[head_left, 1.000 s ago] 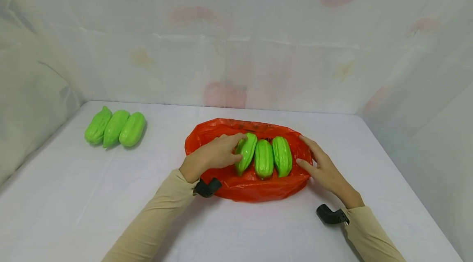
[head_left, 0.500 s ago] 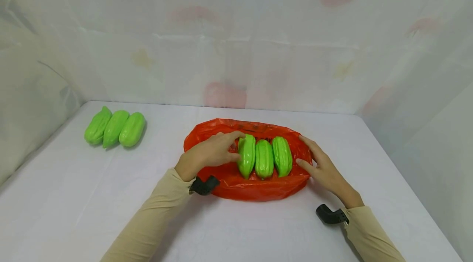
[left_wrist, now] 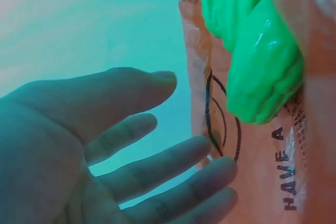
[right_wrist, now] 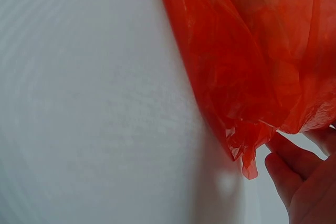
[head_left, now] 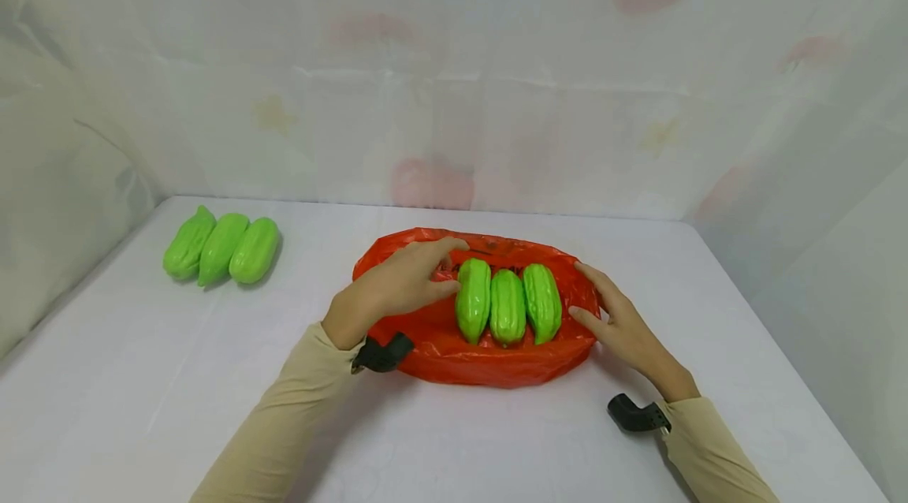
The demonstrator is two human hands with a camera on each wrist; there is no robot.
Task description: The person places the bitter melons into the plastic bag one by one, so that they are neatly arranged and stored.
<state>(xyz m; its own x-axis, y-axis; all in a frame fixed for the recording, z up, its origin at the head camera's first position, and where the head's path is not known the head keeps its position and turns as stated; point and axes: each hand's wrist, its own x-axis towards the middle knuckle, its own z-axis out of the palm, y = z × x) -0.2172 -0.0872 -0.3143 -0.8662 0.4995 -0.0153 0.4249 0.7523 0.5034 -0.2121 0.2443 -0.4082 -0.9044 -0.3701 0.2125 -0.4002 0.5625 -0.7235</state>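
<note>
A red plastic bag (head_left: 489,367) lies wide open on the table, printed with black letters inside. Three bright green, ridged bitter melons (head_left: 507,307) lie side by side in it. My left hand (head_left: 400,282) hovers over the bag's left part, holding nothing, with thumb and fingers spread beside the leftmost bitter melon (head_left: 473,302). The left wrist view shows those loose fingers (left_wrist: 168,158) next to the bag's wall. At the bag's right end my right hand (head_left: 624,326) holds the rim, thumb over the inner side, with other fingers (right_wrist: 296,156) outside the plastic.
Three more green bitter melons (head_left: 221,249) lie in a row at the table's back left. The white table (head_left: 496,448) ends at a patterned curtain (head_left: 454,93) behind, with curtain sides left and right.
My left hand has let go of the leftmost bitter melon, which now lies straighter beside the middle one, and has drawn slightly left and up. My right hand stays at the rim.
</note>
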